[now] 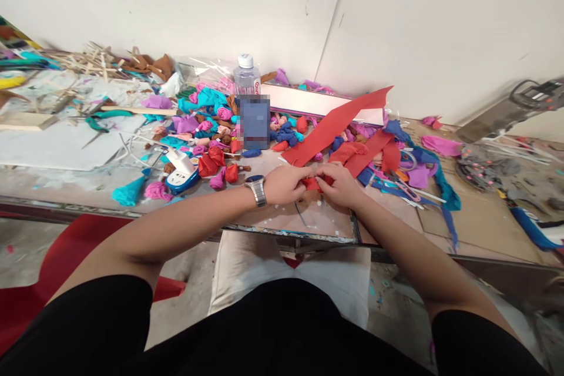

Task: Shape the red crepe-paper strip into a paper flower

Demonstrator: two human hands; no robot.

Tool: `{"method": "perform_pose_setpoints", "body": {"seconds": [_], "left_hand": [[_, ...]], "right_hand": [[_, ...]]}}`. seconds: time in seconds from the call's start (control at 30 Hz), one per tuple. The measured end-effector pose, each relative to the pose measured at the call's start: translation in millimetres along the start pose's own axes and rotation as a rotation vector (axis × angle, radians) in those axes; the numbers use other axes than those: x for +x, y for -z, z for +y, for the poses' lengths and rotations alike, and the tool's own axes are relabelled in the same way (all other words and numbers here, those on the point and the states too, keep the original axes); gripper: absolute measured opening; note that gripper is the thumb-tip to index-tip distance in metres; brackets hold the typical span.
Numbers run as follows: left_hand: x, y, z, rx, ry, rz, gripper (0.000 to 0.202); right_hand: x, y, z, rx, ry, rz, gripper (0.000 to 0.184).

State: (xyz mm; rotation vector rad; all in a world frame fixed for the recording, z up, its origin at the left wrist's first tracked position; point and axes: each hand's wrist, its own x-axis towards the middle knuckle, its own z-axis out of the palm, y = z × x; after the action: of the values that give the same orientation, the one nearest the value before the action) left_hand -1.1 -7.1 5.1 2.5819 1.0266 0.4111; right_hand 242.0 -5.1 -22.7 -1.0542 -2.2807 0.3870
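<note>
The left hand (286,184) and right hand (338,184) meet over the near edge of the counter (282,217), fingertips pinching one small red scrap (312,183) between them; gripping it from both sides probably keeps the soft piece under control, and working this close to the body likely spares the arms. A long red strip (337,128) lies diagonally just beyond the hands, its far end over a white-faced board (304,98), perhaps left there for easy reach. Rolled red buds (211,161) sit left of them, seemingly pushed aside to free working room. A white plug (180,160) stands in a blue-and-white power socket (183,180), presumably feeding some device. The capped plastic bottle (247,73) bears red lettering starting with "G", the rest unclear; the upright blue object (254,120) before it is pixelated, so any writing there is unreadable.
</note>
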Motion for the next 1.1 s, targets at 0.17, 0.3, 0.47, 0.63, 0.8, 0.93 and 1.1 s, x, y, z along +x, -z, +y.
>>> {"method": "perform_pose_setpoints", "body": {"seconds": [0.17,0.3,0.47,0.63,0.8,0.93,1.1], "left_hand": [[-0.2,0.3,-1.7,-0.051,0.0,0.015,0.028],[0.7,1.6,-0.8,-0.105,0.001,0.026,0.038],[1.8,2.8,1.6,-0.14,0.068,-0.001,0.033],[1.7,1.8,0.8,-0.168,0.047,0.012,0.035],[2.3,-2.6,-3.2,-0.148,0.022,0.03,0.032],[2.7,-5.0,-6.0,-0.152,-0.002,0.034,0.03],[3.0,-2.9,-6.3,-0.17,0.005,0.02,0.028]], "right_hand": [[0.0,0.6,0.6,-0.022,0.005,-0.011,0.013],[-0.2,1.7,-1.8,-0.011,0.025,-0.019,0.014],[0.1,2.2,-4.5,-0.004,0.031,-0.033,0.015],[-0.2,1.1,-4.1,0.001,0.046,-0.027,0.014],[-0.6,-0.1,-4.7,0.013,0.069,-0.032,0.013],[0.2,-0.2,-5.8,-0.003,0.06,-0.043,0.012],[0.0,-0.2,-4.5,-0.008,0.068,-0.033,0.012]]}}
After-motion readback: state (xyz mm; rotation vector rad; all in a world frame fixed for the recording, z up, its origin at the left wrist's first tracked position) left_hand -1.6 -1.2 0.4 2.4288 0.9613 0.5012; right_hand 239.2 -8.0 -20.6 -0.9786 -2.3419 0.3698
